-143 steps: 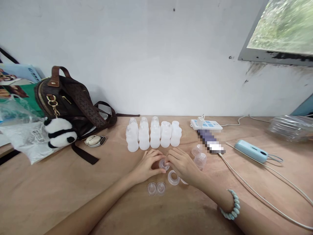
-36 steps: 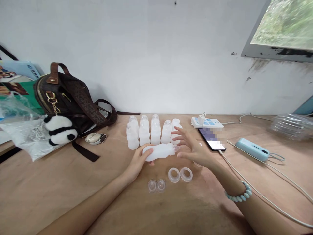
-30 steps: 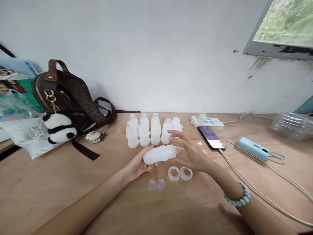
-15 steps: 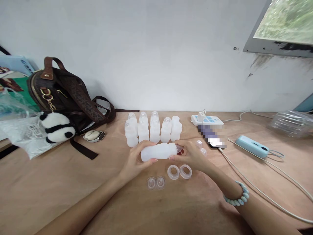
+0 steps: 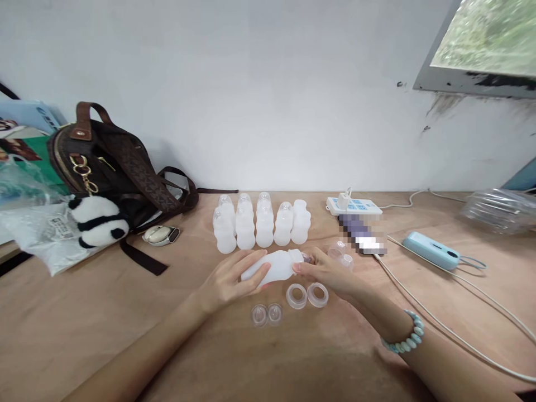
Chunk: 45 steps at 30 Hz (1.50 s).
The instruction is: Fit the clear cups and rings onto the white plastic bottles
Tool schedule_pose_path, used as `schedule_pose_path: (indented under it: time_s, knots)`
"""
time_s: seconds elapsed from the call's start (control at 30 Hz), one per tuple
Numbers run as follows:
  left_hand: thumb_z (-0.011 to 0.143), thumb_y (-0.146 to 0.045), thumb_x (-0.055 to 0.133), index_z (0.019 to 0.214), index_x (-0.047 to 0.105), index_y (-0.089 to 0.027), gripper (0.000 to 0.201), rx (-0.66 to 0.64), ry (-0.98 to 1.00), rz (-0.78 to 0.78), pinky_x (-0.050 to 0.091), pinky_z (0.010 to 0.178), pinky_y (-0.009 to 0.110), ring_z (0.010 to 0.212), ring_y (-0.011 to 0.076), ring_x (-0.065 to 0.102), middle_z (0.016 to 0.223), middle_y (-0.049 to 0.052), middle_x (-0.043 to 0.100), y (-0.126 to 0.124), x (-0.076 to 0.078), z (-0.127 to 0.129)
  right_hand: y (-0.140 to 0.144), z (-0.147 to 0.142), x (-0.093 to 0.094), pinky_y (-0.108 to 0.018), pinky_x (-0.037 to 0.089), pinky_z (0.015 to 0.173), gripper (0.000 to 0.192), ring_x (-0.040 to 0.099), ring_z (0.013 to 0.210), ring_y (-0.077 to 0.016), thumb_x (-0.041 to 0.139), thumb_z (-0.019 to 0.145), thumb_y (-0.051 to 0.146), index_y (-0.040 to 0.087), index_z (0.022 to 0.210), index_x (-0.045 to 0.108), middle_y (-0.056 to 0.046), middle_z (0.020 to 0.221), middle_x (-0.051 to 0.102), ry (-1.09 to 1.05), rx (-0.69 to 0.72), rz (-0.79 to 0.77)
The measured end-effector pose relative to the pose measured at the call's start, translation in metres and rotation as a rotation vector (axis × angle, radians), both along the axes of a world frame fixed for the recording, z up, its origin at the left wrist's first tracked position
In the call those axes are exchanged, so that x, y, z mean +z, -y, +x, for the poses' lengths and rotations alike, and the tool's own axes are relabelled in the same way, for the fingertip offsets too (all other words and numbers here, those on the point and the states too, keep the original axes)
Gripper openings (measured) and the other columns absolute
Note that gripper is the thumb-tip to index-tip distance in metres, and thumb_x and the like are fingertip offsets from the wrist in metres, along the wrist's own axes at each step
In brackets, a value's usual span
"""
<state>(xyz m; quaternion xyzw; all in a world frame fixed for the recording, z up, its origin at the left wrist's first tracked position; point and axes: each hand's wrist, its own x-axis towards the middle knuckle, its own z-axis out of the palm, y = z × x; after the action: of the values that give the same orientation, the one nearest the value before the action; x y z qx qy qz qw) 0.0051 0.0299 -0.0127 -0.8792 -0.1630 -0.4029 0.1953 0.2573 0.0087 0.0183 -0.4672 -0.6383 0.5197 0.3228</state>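
Note:
A frosted white baby bottle (image 5: 274,266) lies nearly sideways in the air, its base to the left and its neck to the right. My left hand (image 5: 234,276) is wrapped round the bottle's body. At the neck, the fingers of my right hand (image 5: 320,268) are closed on a clear bottle nipple (image 5: 309,258), mostly covered by them. Just below my hands, two translucent collar rings (image 5: 297,296) rest on the table beside each other. Two clear nipples (image 5: 267,315) stand nearer to me. Clear domed caps (image 5: 339,251) are partly hidden behind my right hand.
Several white bottles (image 5: 264,226) stand in rows towards the wall, most with clear caps. A dark backpack (image 5: 113,156) with a panda toy (image 5: 98,220) is at left. To the right are a power strip (image 5: 360,206), a phone (image 5: 355,231), a blue device (image 5: 431,250) and a cable.
The bottle has tilted, its base end lower, and my left hand has turned further over it. My right fingers have closed in on the nipple at the neck. More of the domed caps shows.

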Motion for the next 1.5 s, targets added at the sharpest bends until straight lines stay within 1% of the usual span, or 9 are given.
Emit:
schedule_pose_path:
  time_s: [0.2, 0.33, 0.47, 0.6, 0.7, 0.8, 0.9, 1.03, 1.5]
  knots:
    - [0.085, -0.024, 0.071, 0.122, 0.055, -0.025, 0.040, -0.066, 0.171, -0.214, 0.059, 0.082, 0.036, 0.104, 0.0225, 0.068, 0.118, 0.013, 0.067, -0.005, -0.005, 0.004, -0.005, 0.008, 0.014, -0.023, 0.033, 0.047, 0.040, 0.048, 0.050, -0.0110, 0.061, 0.082, 0.058, 0.019, 0.070, 0.054, 0.003, 0.054, 0.053, 0.108, 0.129, 0.084]
    - [0.085, -0.023, 0.070, 0.119, 0.054, -0.023, 0.037, 0.004, 0.298, -0.327, 0.058, 0.084, 0.037, 0.103, 0.0229, 0.067, 0.112, 0.012, 0.067, -0.003, -0.006, 0.010, -0.019, 0.033, 0.024, -0.028, 0.040, 0.056, 0.043, 0.056, 0.057, -0.0160, 0.045, 0.091, 0.057, 0.019, 0.076, 0.058, -0.001, 0.058, 0.059, 0.267, -0.151, 0.350]
    - [0.085, -0.025, 0.069, 0.117, 0.054, -0.022, 0.035, 0.043, 0.320, -0.390, 0.057, 0.084, 0.037, 0.102, 0.0233, 0.067, 0.111, 0.011, 0.066, -0.003, -0.008, 0.012, -0.036, 0.061, 0.022, -0.029, 0.034, 0.057, 0.023, 0.060, 0.065, -0.0214, 0.051, 0.090, 0.040, 0.020, 0.084, 0.060, -0.004, 0.068, 0.064, 0.915, -0.557, 0.547]
    - [0.086, -0.026, 0.068, 0.116, 0.053, -0.022, 0.034, 0.043, 0.312, -0.410, 0.056, 0.085, 0.038, 0.101, 0.0229, 0.067, 0.109, 0.010, 0.066, -0.004, -0.009, 0.013, -0.044, 0.074, 0.011, -0.029, 0.032, 0.055, 0.016, 0.062, 0.063, -0.0236, 0.065, 0.079, 0.033, 0.019, 0.071, 0.060, -0.006, 0.064, 0.064, 1.196, -0.495, 0.405]
    - [0.085, -0.025, 0.069, 0.115, 0.054, -0.022, 0.033, 0.036, 0.343, -0.443, 0.055, 0.086, 0.038, 0.102, 0.0230, 0.066, 0.108, 0.009, 0.066, -0.003, -0.009, 0.014, -0.045, 0.075, 0.008, -0.030, 0.035, 0.054, 0.015, 0.063, 0.061, -0.0238, 0.065, 0.076, 0.023, 0.018, 0.063, 0.060, -0.006, 0.060, 0.063, 1.138, -0.471, 0.392]
    - [0.084, -0.026, 0.068, 0.112, 0.056, -0.022, 0.031, 0.050, 0.411, -0.527, 0.053, 0.088, 0.039, 0.102, 0.0239, 0.065, 0.107, 0.008, 0.067, -0.002, -0.006, 0.014, -0.044, 0.073, 0.015, -0.033, 0.045, 0.061, 0.017, 0.067, 0.078, -0.0254, 0.051, 0.088, 0.022, 0.015, 0.091, 0.067, -0.011, 0.079, 0.070, 1.039, -0.522, 0.469]
    - [0.084, -0.028, 0.067, 0.110, 0.056, -0.021, 0.029, 0.060, 0.477, -0.638, 0.052, 0.088, 0.038, 0.101, 0.0238, 0.065, 0.107, 0.008, 0.067, -0.002, -0.004, 0.014, -0.039, 0.067, 0.025, -0.033, 0.053, 0.067, 0.028, 0.068, 0.083, -0.0210, 0.048, 0.092, 0.030, 0.016, 0.113, 0.062, -0.011, 0.097, 0.071, 0.581, -0.381, 0.534]
    - [0.085, -0.030, 0.065, 0.110, 0.055, -0.022, 0.028, 0.026, 0.511, -0.697, 0.051, 0.086, 0.037, 0.100, 0.0236, 0.064, 0.106, 0.007, 0.067, -0.001, -0.005, 0.015, -0.027, 0.049, 0.027, -0.035, 0.057, 0.065, 0.026, 0.067, 0.071, -0.0179, 0.065, 0.082, 0.033, 0.018, 0.103, 0.069, -0.007, 0.090, 0.072, 0.010, -0.079, 0.454]
    - [0.090, -0.031, 0.062, 0.113, 0.050, -0.024, 0.027, -0.048, 0.461, -0.521, 0.049, 0.079, 0.035, 0.093, 0.0220, 0.061, 0.102, 0.006, 0.059, -0.003, -0.026, 0.014, -0.020, 0.018, 0.000, -0.034, 0.058, 0.072, 0.020, 0.066, 0.073, -0.0172, 0.075, 0.076, 0.029, 0.021, 0.094, 0.073, -0.002, 0.078, 0.069, -0.164, -0.038, 0.395]
